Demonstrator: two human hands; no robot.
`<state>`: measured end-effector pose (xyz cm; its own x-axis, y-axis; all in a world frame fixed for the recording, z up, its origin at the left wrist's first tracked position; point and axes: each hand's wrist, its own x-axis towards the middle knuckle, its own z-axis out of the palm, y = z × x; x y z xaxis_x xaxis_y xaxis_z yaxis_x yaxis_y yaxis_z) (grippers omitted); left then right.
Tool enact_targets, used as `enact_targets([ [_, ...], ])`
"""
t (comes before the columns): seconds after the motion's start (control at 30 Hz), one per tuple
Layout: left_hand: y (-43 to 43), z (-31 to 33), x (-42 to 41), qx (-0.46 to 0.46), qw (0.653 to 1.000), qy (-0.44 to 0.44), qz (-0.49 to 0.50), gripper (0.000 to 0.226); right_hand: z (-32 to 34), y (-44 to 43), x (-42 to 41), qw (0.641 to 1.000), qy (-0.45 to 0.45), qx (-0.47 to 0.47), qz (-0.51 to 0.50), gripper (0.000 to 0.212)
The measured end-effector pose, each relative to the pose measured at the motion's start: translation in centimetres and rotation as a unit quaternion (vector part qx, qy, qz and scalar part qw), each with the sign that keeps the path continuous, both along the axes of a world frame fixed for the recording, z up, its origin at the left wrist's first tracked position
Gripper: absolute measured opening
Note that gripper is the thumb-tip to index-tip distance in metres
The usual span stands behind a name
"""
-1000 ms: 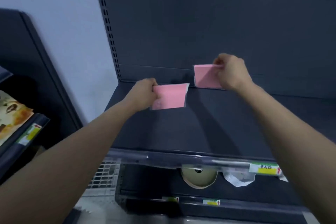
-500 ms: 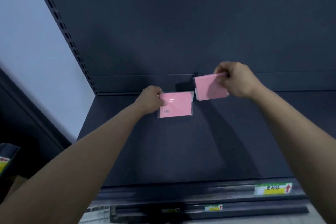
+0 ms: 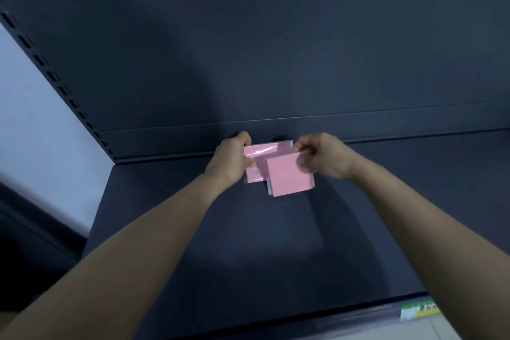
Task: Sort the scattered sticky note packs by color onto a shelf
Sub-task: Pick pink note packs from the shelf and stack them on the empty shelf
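Shop: dark gondola shelf [image 3: 248, 243] (slotted upright [image 3: 52, 76]), price label [image 3: 419, 311].

— What are those two pink packs like?

— The rear pack [image 3: 265, 156] is wrapped in clear plastic film, glossy, with a streak of shine across its top. The front pack [image 3: 289, 175] looks like matt pink paper, also with a clear plastic edge along its left side.

— And the shelf [image 3: 248, 243]?

— Dark painted metal, smooth and matt. The back panel [image 3: 248, 50] has the same finish. The label [image 3: 419, 310] on the shelf's front edge looks like printed paper, but it is blurred.
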<state>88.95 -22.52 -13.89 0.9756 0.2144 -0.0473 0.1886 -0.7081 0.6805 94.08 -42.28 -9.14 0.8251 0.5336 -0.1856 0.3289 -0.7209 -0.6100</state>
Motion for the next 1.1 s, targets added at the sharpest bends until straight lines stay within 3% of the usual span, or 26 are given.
enact_targets([
  [0.17,0.2,0.3,0.0,0.056,0.998,0.018,0.002,0.032,-1.5,1.9,0.4,0.999,0.008,-0.022,-0.023,0.017],
  [0.27,0.8,0.5,-0.4,0.08,0.997,0.016,-0.002,0.021,-2.2,2.9,0.6,0.998,-0.009,-0.037,-0.043,0.013],
  [0.37,1.5,0.8,-1.1,0.108,0.994,0.005,0.008,0.022,-2.6,3.4,0.6,0.995,-0.025,-0.066,-0.067,0.027],
  [0.5,2.1,1.8,-2.5,0.133,0.99,-0.039,0.037,0.019,-1.3,4.0,-0.1,0.991,-0.092,-0.074,-0.061,0.027],
  [0.77,3.4,7.6,-9.6,0.211,0.965,-0.119,0.095,0.019,5.7,8.3,-5.1,0.978,-0.174,0.015,0.111,0.023],
  [0.97,7.4,12.4,-20.1,0.295,0.925,-0.102,0.215,0.023,8.9,15.8,-12.2,0.935,-0.228,0.048,0.266,0.029],
  [1.1,10.2,14.5,-27.4,0.377,0.879,-0.088,0.277,0.027,11.3,20.6,-17.7,0.9,-0.269,0.06,0.337,0.035],
])
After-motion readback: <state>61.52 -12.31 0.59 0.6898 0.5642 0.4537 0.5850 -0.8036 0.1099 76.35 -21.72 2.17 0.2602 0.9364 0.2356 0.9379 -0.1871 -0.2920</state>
